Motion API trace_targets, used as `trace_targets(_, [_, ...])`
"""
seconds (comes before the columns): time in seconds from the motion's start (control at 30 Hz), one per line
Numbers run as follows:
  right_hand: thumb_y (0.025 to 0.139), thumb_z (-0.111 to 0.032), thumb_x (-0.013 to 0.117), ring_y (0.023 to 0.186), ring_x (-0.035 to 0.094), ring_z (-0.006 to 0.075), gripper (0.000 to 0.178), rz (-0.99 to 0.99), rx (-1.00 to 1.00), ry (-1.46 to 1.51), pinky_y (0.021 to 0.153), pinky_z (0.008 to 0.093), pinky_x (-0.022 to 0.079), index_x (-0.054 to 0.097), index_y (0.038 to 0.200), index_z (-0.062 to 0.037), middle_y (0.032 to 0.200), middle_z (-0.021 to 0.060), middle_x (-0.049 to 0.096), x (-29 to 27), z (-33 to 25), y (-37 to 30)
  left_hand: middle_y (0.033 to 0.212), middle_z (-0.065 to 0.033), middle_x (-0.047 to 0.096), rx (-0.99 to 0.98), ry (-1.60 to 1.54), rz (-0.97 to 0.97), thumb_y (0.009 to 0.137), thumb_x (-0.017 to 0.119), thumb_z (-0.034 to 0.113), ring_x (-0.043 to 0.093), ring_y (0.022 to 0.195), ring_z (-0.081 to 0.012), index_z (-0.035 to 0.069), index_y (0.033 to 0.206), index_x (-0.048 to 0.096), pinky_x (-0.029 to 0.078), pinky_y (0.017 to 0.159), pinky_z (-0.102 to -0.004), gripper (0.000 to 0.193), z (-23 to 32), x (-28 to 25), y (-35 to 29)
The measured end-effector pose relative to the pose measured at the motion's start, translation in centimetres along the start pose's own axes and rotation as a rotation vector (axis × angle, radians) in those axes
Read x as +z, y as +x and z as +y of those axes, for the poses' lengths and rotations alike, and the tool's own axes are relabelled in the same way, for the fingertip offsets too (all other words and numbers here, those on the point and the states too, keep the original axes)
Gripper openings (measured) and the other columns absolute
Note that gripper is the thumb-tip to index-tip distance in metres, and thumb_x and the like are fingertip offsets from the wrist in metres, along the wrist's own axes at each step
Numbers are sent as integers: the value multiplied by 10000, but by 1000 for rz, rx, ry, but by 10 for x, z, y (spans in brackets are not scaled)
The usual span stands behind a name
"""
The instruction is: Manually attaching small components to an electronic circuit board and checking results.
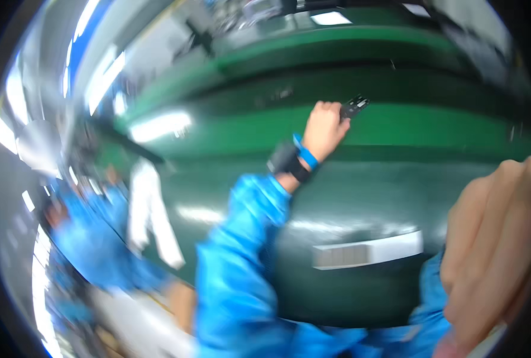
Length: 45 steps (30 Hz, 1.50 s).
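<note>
The picture is blurred by motion. My left hand [325, 128] is stretched far forward over a dark green surface [361, 197], its fingers pinched on a small flat black part [354, 106] with pale dots. That arm wears a blue sleeve, with a black band and a blue band at the wrist. My right hand [492, 250] looms large and close at the lower right, fingers held together beside a dark shape at the frame's rim. Whether it holds anything does not show.
A bright green band [408, 128] runs across behind the dark surface. A pale grey rectangular plate [367, 250] lies on the near part. At the left a person in blue [92, 238] stands by a white cloth-like thing [149, 209].
</note>
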State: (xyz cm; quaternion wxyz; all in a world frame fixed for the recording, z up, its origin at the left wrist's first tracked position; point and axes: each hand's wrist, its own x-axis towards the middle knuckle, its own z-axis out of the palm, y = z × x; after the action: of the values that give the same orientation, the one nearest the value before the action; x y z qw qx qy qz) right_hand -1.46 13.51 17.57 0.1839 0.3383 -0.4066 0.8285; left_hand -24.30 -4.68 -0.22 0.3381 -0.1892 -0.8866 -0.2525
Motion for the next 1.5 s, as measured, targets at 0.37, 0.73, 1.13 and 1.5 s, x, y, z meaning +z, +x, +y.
trace_targets(0.37, [1053,-200,544,407,434,115,205,-119,84,114,391,192,325,578,920,-48,641,66,510,0,30,-10,860,-229,684,95,25,-134,785,734,177,629,866,-415,-29,902,690,519,812,-499,240,-4,1,3])
trace_targets(0.73, [1057,-200,535,401,426,111,218,-561,327,158,387,188,314,571,919,-34,645,68,504,-61,48,27,801,-206,655,171,71,-104,790,724,251,632,852,-395,-30,868,650,521,789,-498,301,-17,17,4])
trace_targets(1.13, [1061,-199,525,396,418,107,233,-571,412,68,383,183,302,564,919,-18,649,70,499,-50,53,31,876,-147,677,226,-62,-4,797,761,248,613,912,-355,-4,949,681,516,838,-452,305,-18,10,-6])
trace_targets(1.5, [1065,-199,517,390,410,103,247,-627,439,180,379,178,291,557,919,-4,653,72,494,-54,36,22,864,-170,695,193,-43,-62,764,761,242,629,893,-372,-14,935,706,526,830,-469,313,-15,5,-1])
